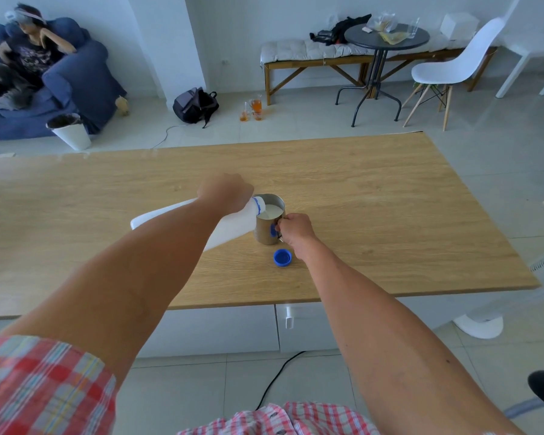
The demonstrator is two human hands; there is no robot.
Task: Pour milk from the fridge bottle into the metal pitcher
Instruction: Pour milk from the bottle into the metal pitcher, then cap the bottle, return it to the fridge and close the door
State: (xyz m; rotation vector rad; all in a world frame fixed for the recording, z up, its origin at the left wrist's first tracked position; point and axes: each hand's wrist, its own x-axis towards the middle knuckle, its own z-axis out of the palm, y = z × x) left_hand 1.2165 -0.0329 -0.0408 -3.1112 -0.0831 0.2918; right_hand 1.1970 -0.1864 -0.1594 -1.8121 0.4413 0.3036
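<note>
A white plastic milk bottle (233, 224) with a blue neck ring is tipped almost flat, its mouth over the rim of the metal pitcher (266, 232). My left hand (225, 191) grips the bottle near its neck. Milk fills much of the pitcher, which stands upright on the wooden table (374, 199). My right hand (296, 229) is closed on the pitcher's handle at its right side. The blue bottle cap (282, 257) lies open side up on the table just in front of the pitcher.
Beyond the table's far edge are a white bin (71, 131), a black backpack (195, 105) and glasses of amber drink on the floor. A person sits on a blue sofa at the far left. A round black table and white chair stand at the back right.
</note>
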